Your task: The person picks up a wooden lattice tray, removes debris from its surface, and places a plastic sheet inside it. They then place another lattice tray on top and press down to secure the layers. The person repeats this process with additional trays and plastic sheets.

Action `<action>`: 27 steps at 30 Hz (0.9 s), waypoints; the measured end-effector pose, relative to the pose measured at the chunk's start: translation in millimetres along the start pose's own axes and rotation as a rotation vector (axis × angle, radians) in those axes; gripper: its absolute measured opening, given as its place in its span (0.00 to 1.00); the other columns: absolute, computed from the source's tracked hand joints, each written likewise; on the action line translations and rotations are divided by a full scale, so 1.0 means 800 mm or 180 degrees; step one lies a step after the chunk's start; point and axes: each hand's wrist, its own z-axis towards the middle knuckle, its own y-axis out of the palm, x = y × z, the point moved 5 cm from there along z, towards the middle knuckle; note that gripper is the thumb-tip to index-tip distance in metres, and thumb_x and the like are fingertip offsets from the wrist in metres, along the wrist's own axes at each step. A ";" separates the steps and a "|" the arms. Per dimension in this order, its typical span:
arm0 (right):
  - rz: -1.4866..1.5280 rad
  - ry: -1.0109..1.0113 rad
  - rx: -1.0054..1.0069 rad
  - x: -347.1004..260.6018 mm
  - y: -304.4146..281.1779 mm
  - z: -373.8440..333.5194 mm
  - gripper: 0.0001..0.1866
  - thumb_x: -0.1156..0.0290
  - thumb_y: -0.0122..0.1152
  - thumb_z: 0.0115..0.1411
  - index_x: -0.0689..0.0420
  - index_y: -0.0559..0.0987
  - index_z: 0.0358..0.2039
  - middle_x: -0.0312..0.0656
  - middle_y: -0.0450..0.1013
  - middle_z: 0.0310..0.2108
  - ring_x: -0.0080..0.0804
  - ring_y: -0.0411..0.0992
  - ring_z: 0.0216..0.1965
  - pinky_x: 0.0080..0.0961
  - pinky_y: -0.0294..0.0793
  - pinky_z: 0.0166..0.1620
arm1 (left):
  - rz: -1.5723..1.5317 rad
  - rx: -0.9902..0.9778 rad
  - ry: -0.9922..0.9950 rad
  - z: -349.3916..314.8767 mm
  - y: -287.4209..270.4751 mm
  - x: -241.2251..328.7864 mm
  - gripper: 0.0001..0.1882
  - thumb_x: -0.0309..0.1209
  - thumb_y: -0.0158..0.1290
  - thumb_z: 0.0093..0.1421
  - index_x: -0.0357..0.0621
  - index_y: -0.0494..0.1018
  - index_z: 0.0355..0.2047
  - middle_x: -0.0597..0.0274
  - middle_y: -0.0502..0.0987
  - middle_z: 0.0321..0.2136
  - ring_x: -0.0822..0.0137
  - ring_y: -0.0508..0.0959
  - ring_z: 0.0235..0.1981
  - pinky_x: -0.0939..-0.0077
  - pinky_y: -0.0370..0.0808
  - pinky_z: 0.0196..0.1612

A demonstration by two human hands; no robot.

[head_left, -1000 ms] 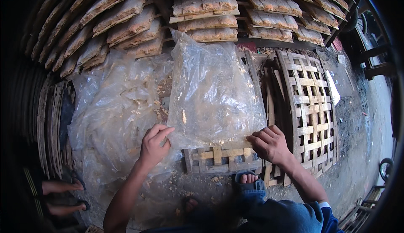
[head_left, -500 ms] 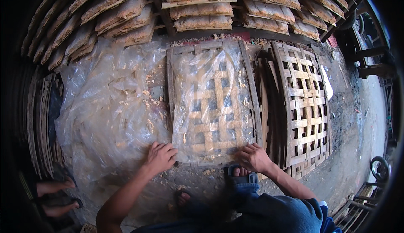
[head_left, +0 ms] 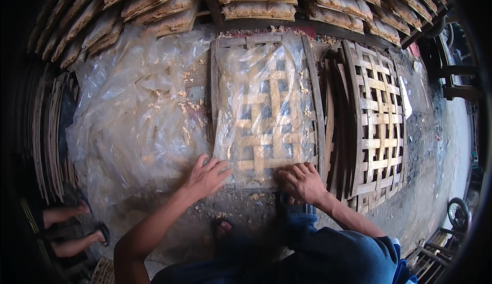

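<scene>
A woven bamboo tray (head_left: pixel 313 99) with a wooden frame lies flat in front of me. Over it is spread a clear, wrinkled plastic sheet (head_left: pixel 248 148). At the sheet's near left corner, my left hand (head_left: pixel 207 176) pinches its edge with bent fingers. My right hand (head_left: pixel 303 182) has its fingers curled on the near right corner, closed on the sheet. The fingertips of both hands are partly hidden. To the left of the tray lies a crumpled heap of plastic sheets (head_left: pixel 136 115) with orange-brown crumbs on it.
More woven trays (head_left: pixel 382 115) are stacked at the right. Racks of trays bearing orange-brown slabs (head_left: pixel 259 11) fill the far side. Upright frames (head_left: pixel 43 135) lean at the far left. Another person's legs (head_left: pixel 77 240) show at lower left, and a wheel (head_left: pixel 459 213) at lower right.
My left hand has moved right, onto the sheet's corner, and my right hand has shifted slightly left. The sheet's near edge now sits further in from the tray's near rim. The view has tilted slightly.
</scene>
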 end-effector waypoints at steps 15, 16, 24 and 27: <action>0.0667 -0.0015 0.1167 -0.063 -0.155 0.099 0.32 0.55 0.73 0.55 0.55 0.75 0.57 0.42 0.76 0.51 0.41 0.74 0.49 0.38 0.70 0.53 | -0.1076 0.1866 -0.0295 0.078 -0.168 -0.013 0.07 0.23 0.65 0.53 0.44 0.81 0.33 0.63 0.81 0.30 0.59 0.81 0.35 0.60 0.75 0.52; 0.0633 -0.0095 0.1308 -0.062 -0.172 0.118 0.28 0.57 0.73 0.56 0.55 0.77 0.55 0.42 0.77 0.48 0.39 0.75 0.47 0.36 0.71 0.52 | -0.1132 0.2020 -0.0334 0.086 -0.186 -0.014 0.06 0.23 0.65 0.54 0.43 0.81 0.33 0.62 0.81 0.30 0.59 0.82 0.36 0.59 0.76 0.51; 0.0933 -0.0226 0.1325 -0.043 -0.327 0.217 0.09 0.72 0.69 0.59 0.61 0.84 0.40 0.46 0.81 0.31 0.41 0.81 0.32 0.34 0.79 0.35 | -0.1208 0.2932 -0.0392 0.106 -0.310 -0.032 0.05 0.26 0.63 0.61 0.40 0.81 0.37 0.58 0.81 0.34 0.61 0.83 0.36 0.71 0.78 0.39; 0.1032 -0.0381 0.1602 -0.035 -0.376 0.225 0.09 0.74 0.69 0.61 0.62 0.85 0.41 0.50 0.82 0.33 0.37 0.83 0.31 0.30 0.80 0.35 | -0.0944 0.3341 -0.0172 0.124 -0.359 -0.025 0.05 0.25 0.64 0.60 0.40 0.81 0.37 0.59 0.82 0.32 0.62 0.83 0.33 0.72 0.78 0.37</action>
